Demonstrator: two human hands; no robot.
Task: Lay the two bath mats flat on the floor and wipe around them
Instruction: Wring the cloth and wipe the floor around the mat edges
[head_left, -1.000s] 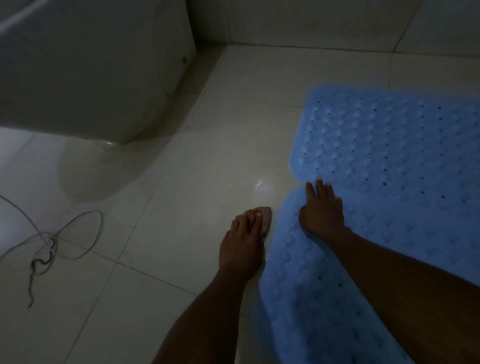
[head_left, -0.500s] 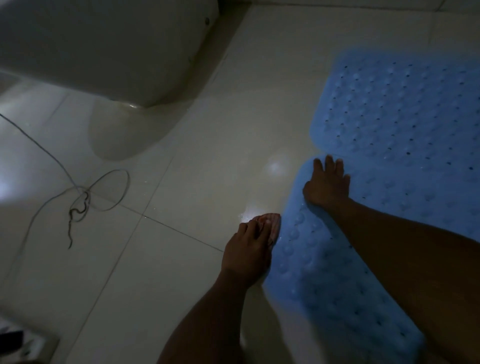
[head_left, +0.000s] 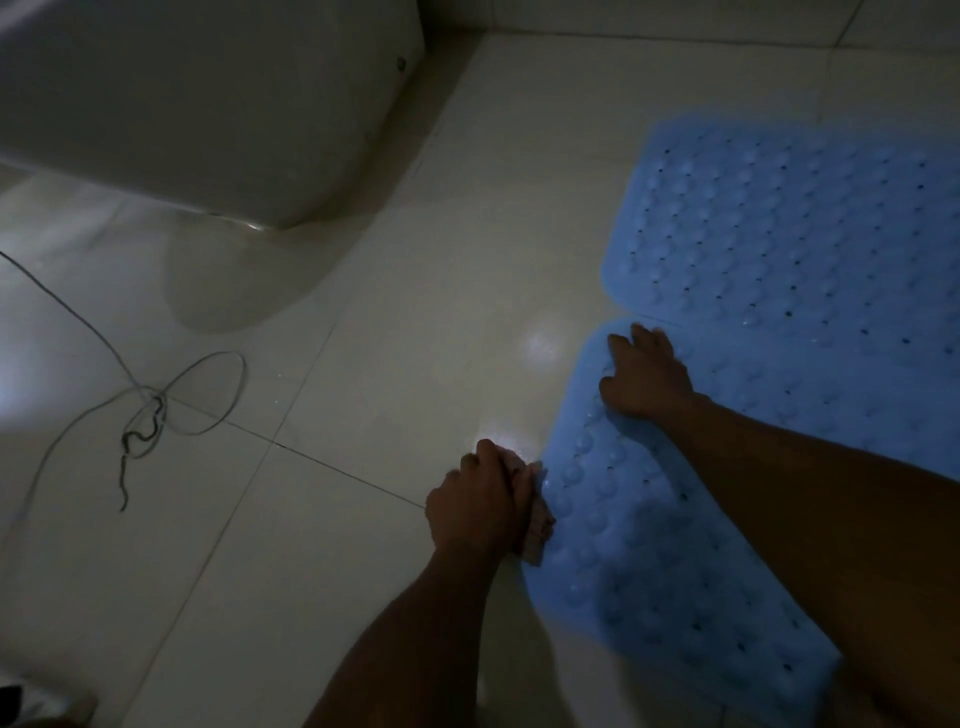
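Observation:
Two blue rubber bath mats with bumps and small holes lie flat on the pale tiled floor, edge to edge. The far mat (head_left: 779, 223) fills the upper right. The near mat (head_left: 649, 561) runs toward the lower right. My right hand (head_left: 647, 376) rests palm down, fingers spread, on the near mat's far left corner. My left hand (head_left: 480, 506) presses a pinkish cloth (head_left: 535, 525) onto the tile right at the near mat's left edge. Most of the cloth is hidden under the hand.
A white toilet base (head_left: 208, 119) stands at the upper left. A thin pale cable (head_left: 197, 400) loops over the tiles at left, with a dark knotted bit (head_left: 137, 441). Bare tile lies between the toilet and the mats. The room is dim.
My left hand has slid the cloth back toward me along the near mat's left edge. The right hand stays on the mat's corner. The camera view has shifted.

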